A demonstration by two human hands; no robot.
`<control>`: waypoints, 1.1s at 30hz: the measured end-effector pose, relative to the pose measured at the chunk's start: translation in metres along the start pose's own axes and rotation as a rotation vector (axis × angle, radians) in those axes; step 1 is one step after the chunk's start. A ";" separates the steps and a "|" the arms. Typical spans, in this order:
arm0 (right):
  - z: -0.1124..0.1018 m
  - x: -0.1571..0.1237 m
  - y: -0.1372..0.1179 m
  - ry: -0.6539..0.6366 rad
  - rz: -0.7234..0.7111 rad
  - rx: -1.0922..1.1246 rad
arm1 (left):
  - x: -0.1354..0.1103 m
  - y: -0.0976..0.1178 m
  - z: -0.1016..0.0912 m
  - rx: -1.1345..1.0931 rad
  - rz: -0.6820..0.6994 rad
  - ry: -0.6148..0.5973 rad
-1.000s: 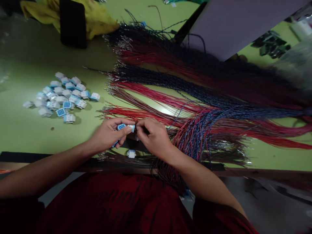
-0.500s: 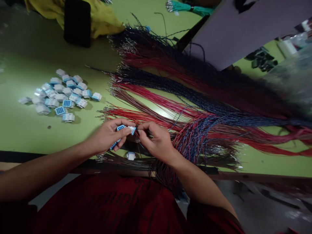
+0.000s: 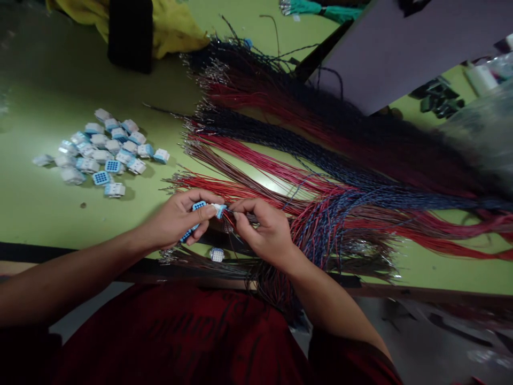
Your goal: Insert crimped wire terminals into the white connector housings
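Between the thumb and fingers of my left hand point(image 3: 184, 218) is a white and light-blue connector housing point(image 3: 218, 209), its blue end turned right. More blue connector housings point(image 3: 188, 234) show within the same hand, partly covered by the fingers. My right hand point(image 3: 262, 227) is closed in a pinch on a thin dark wire point(image 3: 231, 210) just right of that blue end. Whether the wire's tip sits inside the housing I cannot tell. Reddish wires hang below the housing. A single white connector housing point(image 3: 217, 255) lies on the table below the hands.
A pile of white and blue connector housings point(image 3: 102, 155) lies on the green table point(image 3: 48, 214) at left. Long bundles of red wires point(image 3: 240, 152) and dark blue wires point(image 3: 280, 141) stretch rightward. A yellow cloth point(image 3: 172, 32), a black flat object point(image 3: 130, 35) and a purple panel point(image 3: 372, 59) stand farther back.
My right hand has shifted slightly right, away from the housing, and more of the wire shows between the hands. The left hand keeps its hold. The whole view has shifted a little.
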State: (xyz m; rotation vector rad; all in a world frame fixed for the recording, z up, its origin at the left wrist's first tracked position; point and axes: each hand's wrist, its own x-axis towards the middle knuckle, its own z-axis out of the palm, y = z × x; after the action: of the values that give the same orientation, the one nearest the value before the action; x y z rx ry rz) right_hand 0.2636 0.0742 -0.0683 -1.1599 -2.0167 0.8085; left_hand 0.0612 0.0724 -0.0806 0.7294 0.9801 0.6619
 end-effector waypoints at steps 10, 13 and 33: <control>0.003 0.001 -0.001 0.010 0.146 0.136 | 0.001 -0.002 0.000 0.111 0.078 -0.001; 0.003 0.002 -0.001 -0.015 0.198 0.187 | 0.001 -0.003 0.001 0.116 0.093 0.014; 0.017 0.000 -0.001 -0.036 0.198 0.064 | -0.002 -0.011 0.009 0.419 0.252 0.229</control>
State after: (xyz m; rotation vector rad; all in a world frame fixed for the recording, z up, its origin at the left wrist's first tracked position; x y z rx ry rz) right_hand 0.2492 0.0709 -0.0772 -1.3312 -1.9103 0.9913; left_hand 0.0705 0.0623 -0.0848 1.1782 1.2697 0.7801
